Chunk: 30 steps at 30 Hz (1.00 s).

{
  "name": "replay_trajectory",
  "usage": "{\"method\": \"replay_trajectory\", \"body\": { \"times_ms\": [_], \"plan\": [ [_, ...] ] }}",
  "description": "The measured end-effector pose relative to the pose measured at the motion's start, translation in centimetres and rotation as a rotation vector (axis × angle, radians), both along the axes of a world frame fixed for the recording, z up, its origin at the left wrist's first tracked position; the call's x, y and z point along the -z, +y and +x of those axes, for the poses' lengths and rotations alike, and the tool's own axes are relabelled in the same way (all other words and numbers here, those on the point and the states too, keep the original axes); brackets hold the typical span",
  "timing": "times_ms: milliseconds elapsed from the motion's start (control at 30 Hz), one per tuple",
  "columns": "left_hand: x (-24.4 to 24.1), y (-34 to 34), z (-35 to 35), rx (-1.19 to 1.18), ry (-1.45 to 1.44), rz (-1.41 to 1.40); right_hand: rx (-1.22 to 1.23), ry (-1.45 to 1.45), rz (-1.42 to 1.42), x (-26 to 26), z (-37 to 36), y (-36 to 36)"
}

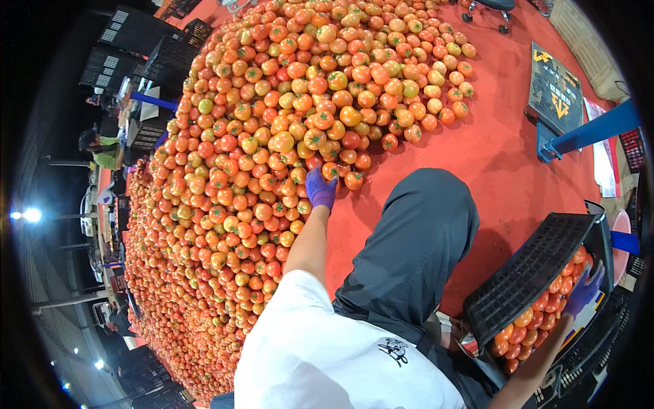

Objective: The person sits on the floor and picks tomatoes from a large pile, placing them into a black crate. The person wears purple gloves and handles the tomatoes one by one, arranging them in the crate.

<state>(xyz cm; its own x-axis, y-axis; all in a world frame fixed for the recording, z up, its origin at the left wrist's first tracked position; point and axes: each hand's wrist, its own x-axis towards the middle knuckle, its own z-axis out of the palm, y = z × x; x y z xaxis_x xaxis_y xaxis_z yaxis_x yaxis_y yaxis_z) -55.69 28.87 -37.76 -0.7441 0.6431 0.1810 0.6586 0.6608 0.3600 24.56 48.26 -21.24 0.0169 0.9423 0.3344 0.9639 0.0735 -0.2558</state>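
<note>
My left hand (321,187), in a purple glove, reaches to the near edge of a large heap of tomatoes (245,168). Its fingers and thumb are around a ripe tomato (330,170) with a green calyx; whether they grip it is unclear. Far to the right, my right hand (584,290), gloved in purple too, lies with fingers spread over tomatoes (541,312) in a black plastic crate (529,273). No tomato shows within its fingers. The crate stands beside my bent leg (414,240), its slatted wall facing me.
Red matting (495,168) covers the floor. A platform scale with a printed cover (556,92) and blue post (595,128) stands at upper right. A wheeled chair (490,7) is beyond the heap. Black crates (171,61) are stacked at left, near a person in green (104,148).
</note>
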Motion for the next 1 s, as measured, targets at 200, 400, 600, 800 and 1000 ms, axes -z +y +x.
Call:
{"method": "replay_trajectory", "body": {
  "times_ms": [200,400,600,800,1000],
  "plan": [
    [0.7,3.2,-0.7,0.047,-0.067,-0.362,-0.175,0.102,0.044,-6.0,-15.0,-4.3],
    [-5.1,0.7,1.3,-0.315,-1.709,0.848,-0.219,0.82,-0.148,-11.9,-29.1,-6.1],
    [-24.9,0.4,13.9,0.596,-1.826,0.432,-0.854,0.541,-0.358,-16.8,-46.5,-10.2],
    [-13.8,4.0,6.3,0.152,-0.681,0.441,-0.473,1.685,-0.914,-14.9,-44.6,-9.2],
    [3.0,-2.2,-5.1,0.31,0.141,-0.428,-0.195,2.16,-0.952,-13.8,-40.4,-7.0]
  ]
}}
